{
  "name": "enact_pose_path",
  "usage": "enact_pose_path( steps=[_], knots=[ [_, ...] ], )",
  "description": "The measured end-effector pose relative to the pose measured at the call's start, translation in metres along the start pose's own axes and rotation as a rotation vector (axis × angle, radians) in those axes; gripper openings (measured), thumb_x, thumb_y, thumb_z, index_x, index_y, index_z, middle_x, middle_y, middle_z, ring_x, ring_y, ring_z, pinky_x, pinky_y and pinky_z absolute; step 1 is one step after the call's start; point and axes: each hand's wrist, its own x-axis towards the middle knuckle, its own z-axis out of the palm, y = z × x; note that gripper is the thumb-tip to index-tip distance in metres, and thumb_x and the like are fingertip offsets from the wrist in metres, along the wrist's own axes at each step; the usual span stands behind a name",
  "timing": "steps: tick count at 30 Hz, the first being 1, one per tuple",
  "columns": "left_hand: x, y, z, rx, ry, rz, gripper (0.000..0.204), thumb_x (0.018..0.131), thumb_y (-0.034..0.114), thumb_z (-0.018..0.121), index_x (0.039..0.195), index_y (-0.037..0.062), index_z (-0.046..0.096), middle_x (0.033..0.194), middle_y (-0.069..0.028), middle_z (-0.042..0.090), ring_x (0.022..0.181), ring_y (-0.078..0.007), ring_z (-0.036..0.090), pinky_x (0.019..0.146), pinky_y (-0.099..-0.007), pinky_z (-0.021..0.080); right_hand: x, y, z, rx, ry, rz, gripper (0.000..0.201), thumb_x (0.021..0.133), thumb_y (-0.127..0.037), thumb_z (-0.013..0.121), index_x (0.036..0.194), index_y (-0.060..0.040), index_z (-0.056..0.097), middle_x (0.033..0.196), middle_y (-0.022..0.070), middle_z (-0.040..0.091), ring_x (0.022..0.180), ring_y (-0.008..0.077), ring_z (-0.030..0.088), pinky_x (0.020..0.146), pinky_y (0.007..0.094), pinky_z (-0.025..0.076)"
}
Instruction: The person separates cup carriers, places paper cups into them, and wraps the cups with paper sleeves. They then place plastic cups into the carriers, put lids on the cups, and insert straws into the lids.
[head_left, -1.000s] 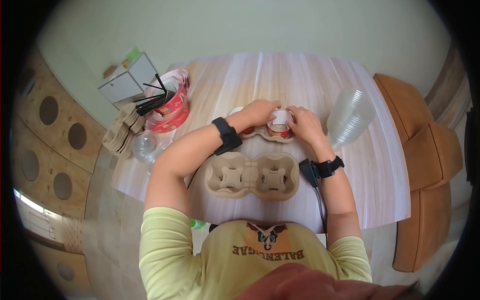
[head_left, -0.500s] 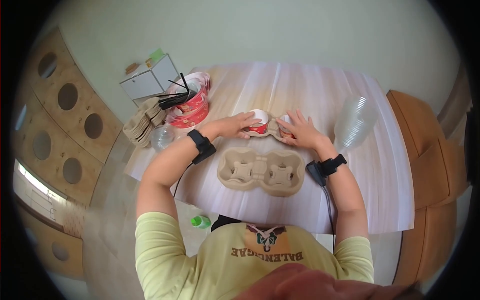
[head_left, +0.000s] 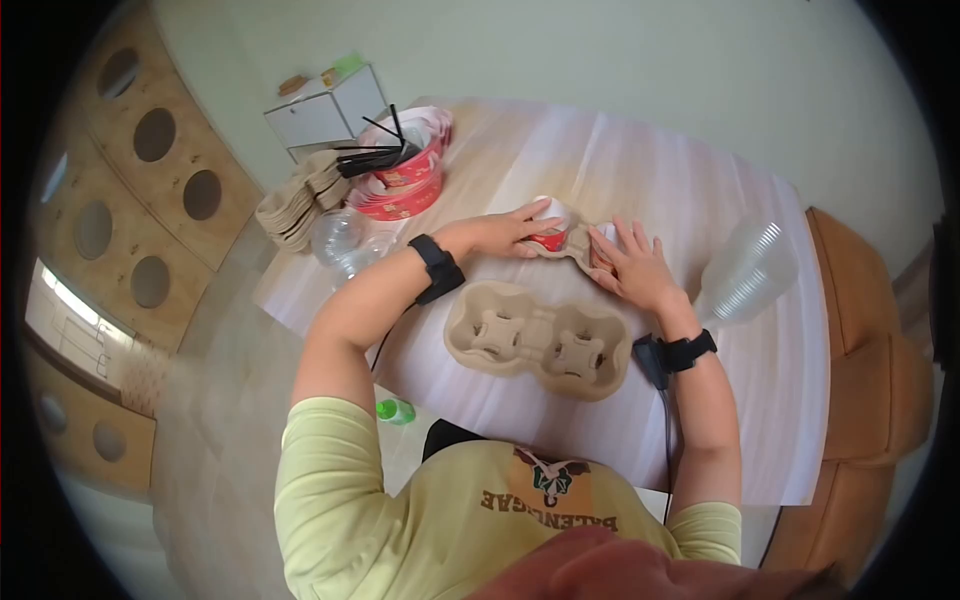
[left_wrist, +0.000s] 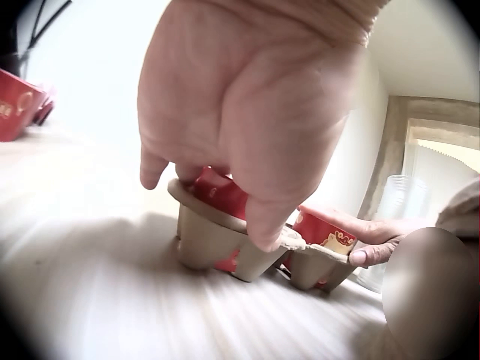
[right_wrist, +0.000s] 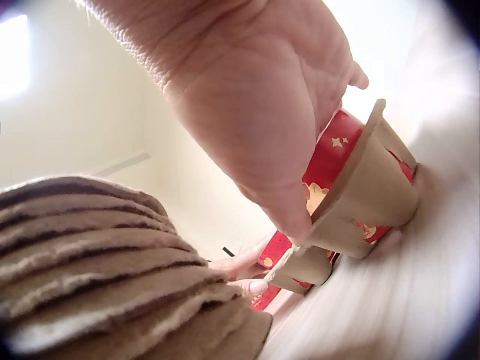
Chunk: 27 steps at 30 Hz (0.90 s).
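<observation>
A brown pulp cup carrier (head_left: 578, 243) on the table holds two red paper cups with white insides, side by side. My left hand (head_left: 500, 235) reaches across the left cup (head_left: 549, 242), its thumb on the carrier's near rim in the left wrist view and its other fingers toward the far side. Over the right cup (head_left: 598, 262) lies my right hand (head_left: 643, 275), fingers spread and largely covering it. The right wrist view shows that thumb at the rim too, beside a gold-printed cup (right_wrist: 334, 154).
Nearer the body sits a stack of pulp carriers (head_left: 537, 338). A stack of clear plastic cups (head_left: 750, 272) lies at right. Back left are red paper buckets (head_left: 400, 195) with black straws (head_left: 385, 158), more carriers (head_left: 295, 215) and clear plastic pieces (head_left: 345, 240).
One second ago both hands were at the right cup. Since then, my left hand has moved over to the left cup, and my right hand has spread over the right one. The head view has turned.
</observation>
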Motion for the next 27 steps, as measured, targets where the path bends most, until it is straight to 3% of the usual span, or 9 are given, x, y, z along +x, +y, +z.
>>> enact_pose_path(
  steps=[9,12,14,15,17,19,20,22,27],
  knots=[
    [0.037,-0.012,0.011,-0.121,0.147,0.104,0.064,0.083,0.021,0.057,0.138,0.0205,0.024,0.145,-0.0189,0.007,0.131,-0.0322,0.02,0.103,-0.0345,0.027,0.0,0.018,0.012,-0.064,0.148,0.142,0.066,0.079,-0.034,0.056,0.137,-0.0282,0.024,0.141,0.0164,0.021,0.129,0.039,0.021,0.099,0.0576,0.024],
    [0.036,-0.007,0.007,-0.204,0.181,0.112,0.062,0.083,0.02,0.058,0.137,0.0187,0.028,0.144,-0.0201,0.01,0.131,-0.032,0.023,0.102,-0.0341,0.028,-0.019,0.006,-0.009,-0.021,0.228,0.096,0.065,0.076,-0.022,0.06,0.134,-0.0201,0.031,0.136,0.0191,0.029,0.125,0.0391,0.028,0.099,0.0504,0.028],
    [0.03,0.002,0.0,-0.259,0.178,0.112,0.061,0.083,0.018,0.058,0.136,0.0184,0.029,0.144,-0.0197,0.01,0.131,-0.0312,0.023,0.103,-0.0339,0.028,-0.037,-0.007,-0.037,0.188,0.429,-0.104,0.053,0.074,-0.011,0.061,0.124,-0.0114,0.043,0.127,0.0192,0.04,0.113,0.0358,0.043,0.092,0.0417,0.038],
    [0.023,0.01,-0.008,-0.328,0.165,0.069,0.06,0.082,0.017,0.058,0.136,0.018,0.03,0.144,-0.0192,0.013,0.129,-0.0305,0.027,0.102,-0.0344,0.03,-0.052,-0.022,-0.059,0.318,0.471,-0.059,0.036,0.072,-0.005,0.061,0.107,-0.0058,0.054,0.111,0.0159,0.053,0.099,0.0318,0.053,0.082,0.0368,0.045],
    [0.009,0.018,-0.019,-0.399,0.148,0.03,0.059,0.082,0.016,0.058,0.135,0.0176,0.031,0.143,-0.0187,0.015,0.126,-0.0297,0.032,0.101,-0.0348,0.031,-0.074,-0.023,-0.079,0.22,0.577,-0.046,0.031,0.072,-0.005,0.062,0.102,-0.0051,0.056,0.105,0.014,0.056,0.095,0.0312,0.054,0.078,0.0366,0.046],
    [-0.006,0.022,-0.026,-0.127,0.306,0.111,0.059,0.082,0.012,0.057,0.135,0.0165,0.032,0.141,-0.0146,0.025,0.122,-0.0252,0.039,0.096,-0.0337,0.037,-0.095,-0.019,-0.099,0.049,0.728,-0.002,0.023,0.071,-0.004,0.062,0.094,-0.0041,0.058,0.094,0.0117,0.059,0.088,0.0309,0.056,0.074,0.0363,0.047],
    [-0.015,0.026,-0.03,-0.131,0.306,0.115,0.059,0.082,0.012,0.057,0.135,0.0165,0.032,0.141,-0.0146,0.025,0.122,-0.0252,0.039,0.096,-0.0337,0.037,-0.103,-0.017,-0.109,-0.034,0.776,0.042,0.02,0.071,-0.003,0.062,0.091,-0.0039,0.059,0.09,0.0113,0.06,0.086,0.0312,0.055,0.073,0.0363,0.046],
    [-0.034,0.033,-0.035,-0.506,0.22,0.009,0.056,0.083,0.015,0.058,0.134,0.0155,0.035,0.13,-0.0172,0.041,0.109,-0.0214,0.049,0.091,-0.0315,0.04,-0.112,-0.01,-0.119,-0.09,0.786,0.213,0.016,0.072,-0.003,0.062,0.088,-0.0048,0.06,0.086,0.0116,0.06,0.083,0.0312,0.056,0.07,0.037,0.046],
    [-0.065,0.019,-0.023,-0.676,0.162,-0.001,0.051,0.085,0.014,0.056,0.132,0.015,0.038,0.113,-0.0084,0.054,0.1,-0.0133,0.05,0.085,-0.0269,0.041,-0.121,0.02,-0.122,-0.161,0.546,0.279,0.011,0.075,-0.009,0.059,0.085,-0.0039,0.063,0.082,0.0137,0.061,0.079,0.0313,0.057,0.067,0.0373,0.045]
  ],
)
